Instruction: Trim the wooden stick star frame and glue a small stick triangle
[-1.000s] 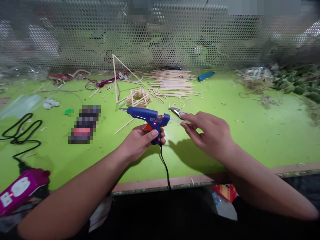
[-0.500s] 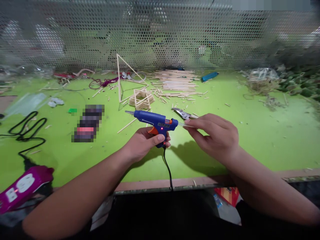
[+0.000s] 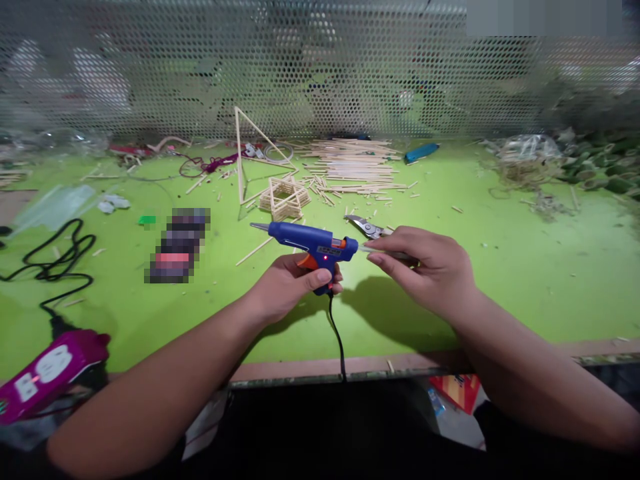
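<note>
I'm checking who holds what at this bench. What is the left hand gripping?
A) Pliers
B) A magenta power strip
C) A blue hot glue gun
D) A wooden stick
C: the left hand wraps around the handle of the blue hot glue gun.

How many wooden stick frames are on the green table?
2: a tall triangular wooden stick frame at the back, and a low stacked wooden stick frame beside its lower edge.

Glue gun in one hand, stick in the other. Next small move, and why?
Probably push the glue stick straight into the back of the blue hot glue gun: the right hand pinches the stick with its tip at the gun's rear end, and the left hand grips the handle, steadying the gun.
</note>
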Tool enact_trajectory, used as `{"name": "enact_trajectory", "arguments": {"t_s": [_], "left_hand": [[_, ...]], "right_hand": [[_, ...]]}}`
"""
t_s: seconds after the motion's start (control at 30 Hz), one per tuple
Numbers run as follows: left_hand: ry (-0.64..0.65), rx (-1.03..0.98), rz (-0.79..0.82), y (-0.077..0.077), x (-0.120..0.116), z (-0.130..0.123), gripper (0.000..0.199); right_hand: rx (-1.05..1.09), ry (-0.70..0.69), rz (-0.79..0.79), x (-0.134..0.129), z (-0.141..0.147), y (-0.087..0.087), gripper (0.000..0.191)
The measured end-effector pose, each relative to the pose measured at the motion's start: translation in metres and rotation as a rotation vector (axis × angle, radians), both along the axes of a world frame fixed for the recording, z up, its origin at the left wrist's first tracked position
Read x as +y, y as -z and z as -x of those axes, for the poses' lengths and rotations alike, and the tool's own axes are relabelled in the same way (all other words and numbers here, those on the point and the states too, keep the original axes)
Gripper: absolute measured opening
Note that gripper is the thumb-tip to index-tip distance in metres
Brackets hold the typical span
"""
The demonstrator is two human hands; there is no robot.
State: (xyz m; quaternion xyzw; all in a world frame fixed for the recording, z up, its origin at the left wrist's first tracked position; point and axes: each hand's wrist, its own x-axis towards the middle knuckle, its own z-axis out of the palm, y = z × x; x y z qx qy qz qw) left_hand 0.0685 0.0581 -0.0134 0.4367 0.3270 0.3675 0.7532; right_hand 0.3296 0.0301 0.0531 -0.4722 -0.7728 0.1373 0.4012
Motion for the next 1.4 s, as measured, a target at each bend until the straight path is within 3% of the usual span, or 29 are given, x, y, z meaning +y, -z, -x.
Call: {"name": "enact_trajectory", "arguments": {"t_s": [0.37,0.7,0.83,0.9,1.0,1.07,1.13,1.2,1.3,1.4], "left_hand": [[0.028,-0.026,0.018,0.004,0.002,-0.001,0.043],[0.026,-0.04,0.02,0.001,0.001,-0.001,0.038],[-0.008,-0.084,0.068,-0.006,-0.001,-0.004,0.038],[-0.032,-0.126,0.108,-0.01,-0.001,-0.006,0.04],[-0.087,-0.172,0.135,-0.012,0.0,-0.008,0.044],[-0.123,-0.176,0.121,-0.011,0.001,-0.009,0.045],[-0.145,-0.16,0.093,-0.008,0.002,-0.009,0.047],[-0.152,-0.112,0.055,-0.006,0.002,-0.01,0.048],[-0.152,-0.022,-0.003,-0.004,-0.001,-0.01,0.047],[-0.148,0.045,-0.03,-0.005,-0.003,-0.01,0.048]], "right_hand": [[-0.003,-0.036,-0.246,0.0,0.004,0.008,0.019],[0.008,-0.013,-0.176,0.001,0.007,0.009,0.012],[-0.057,0.033,-0.198,0.002,-0.001,0.006,0.034],[-0.029,0.132,-0.303,0.001,-0.007,0.003,0.04],[0.087,0.152,-0.451,-0.006,-0.009,-0.002,0.017],[0.064,-0.002,-0.354,-0.013,-0.002,-0.003,0.019],[-0.033,-0.141,-0.156,-0.018,0.009,0.001,0.019],[-0.09,-0.157,0.031,-0.02,0.023,0.009,0.014],[-0.047,-0.13,0.31,-0.016,0.041,0.021,0.031],[0.019,-0.1,0.44,-0.012,0.051,0.028,0.027]]}}
